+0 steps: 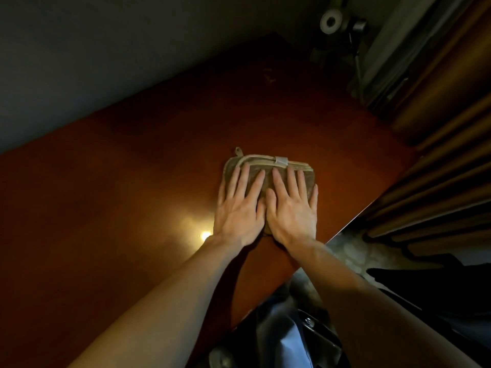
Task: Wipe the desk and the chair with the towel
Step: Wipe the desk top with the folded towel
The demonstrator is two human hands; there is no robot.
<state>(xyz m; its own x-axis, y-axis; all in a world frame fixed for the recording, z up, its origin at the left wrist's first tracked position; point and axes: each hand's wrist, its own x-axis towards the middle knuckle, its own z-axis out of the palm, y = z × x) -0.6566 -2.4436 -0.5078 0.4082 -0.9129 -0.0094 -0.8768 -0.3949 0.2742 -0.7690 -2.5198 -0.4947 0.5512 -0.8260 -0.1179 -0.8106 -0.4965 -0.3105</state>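
1. Reddish-brown wood desk (132,181) carries the folded towel (268,166) near its right edge; wiping seems underway.
2. Best done with even downward pressure and overlapping strokes, keeping the folds together.
3. Left hand (240,208) and right hand (292,208) lie flat, side by side, fingers straight, pressing the towel, gripping nothing.

The folded beige-brown cloth towel (255,163) with pale edging, a small corner loop and a white tag on the far edge lies flat on the glossy reddish-brown wooden desk (132,195), near its right edge.
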